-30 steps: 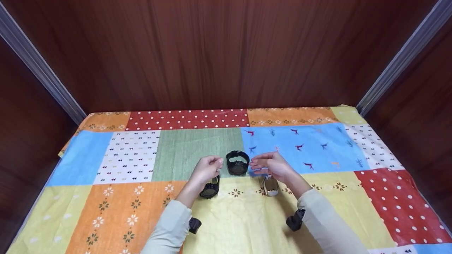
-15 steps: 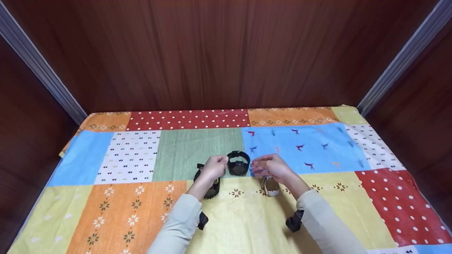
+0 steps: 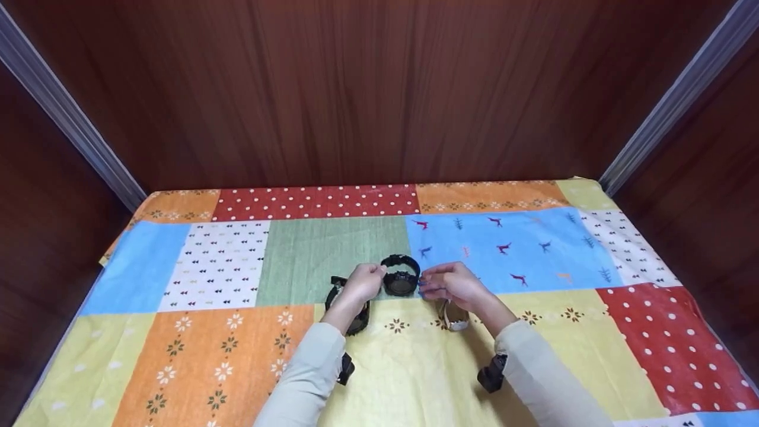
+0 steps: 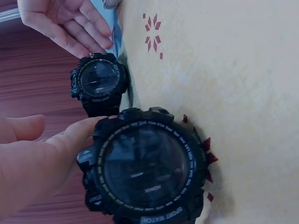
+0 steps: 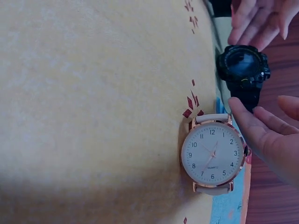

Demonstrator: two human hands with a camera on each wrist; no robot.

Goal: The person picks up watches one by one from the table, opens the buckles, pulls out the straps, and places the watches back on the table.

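Observation:
A black digital sports watch (image 3: 401, 284) stands on its looped strap mid-table, face toward me. At its left side, the fingertips of my left hand (image 3: 363, 284) are right at the watch; its fingers look fairly straight in the right wrist view. From the other side my right hand (image 3: 456, 283) reaches the same watch with extended fingers, the thumb held apart. A second black sports watch (image 4: 145, 168) stands nearer, below my left hand and partly hidden by it in the head view. Beneath my right hand is a white-dialled analog watch (image 5: 213, 153) with a rose-gold case and pale strap.
A patchwork-patterned cloth (image 3: 391, 367) covers the table. Dark wood panels (image 3: 379, 89) rise behind it and at both sides, with metal strips at the corners. Black wrist cameras (image 3: 492, 375) sit under both sleeves.
My left hand has moved right, up to the middle watch, uncovering more of the left black watch. The right hand has shifted only slightly. The watches stay in about the same places.

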